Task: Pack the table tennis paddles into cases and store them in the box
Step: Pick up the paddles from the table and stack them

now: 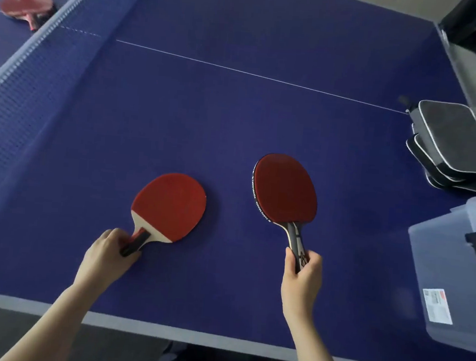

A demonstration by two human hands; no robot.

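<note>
Left hand: the left hand (pixel 108 251) grips the short handle of the left paddle (pixel 169 207), fingers curled round it, knuckles low against the blue table (pixel 236 117).
Right hand: the right hand (pixel 303 271) is wrapped round the long handle of the right paddle (pixel 284 191), thumb on the near side of the grip.
Left paddle: its blade runs up and to the right from the left hand, red face up, lying flat or nearly flat on the table; a pale wooden wedge shows between the rubber and the black and red handle.
Right paddle: it stands out beyond the right hand, blade further away than the fist and tilted, red face towards the camera; whether it clears the table I cannot tell.
Gap: the two paddles are apart, with bare table between them.
Writing: white lettering runs along the black edge tape of the right paddle, too small to read; a mark on its grey handle is also unreadable.
Cases: a stack of black cases with white piping (pixel 450 145) lies well beyond and to the right of the right hand.
Box: a clear plastic box (pixel 449 268) sits to the right of the right hand, nearer than the cases, with a white and red label (pixel 437 305) whose print is illegible.
Far paddles: blurred red paddles (pixel 27 4) lie well beyond the left hand, past the net (pixel 25 83).
</note>
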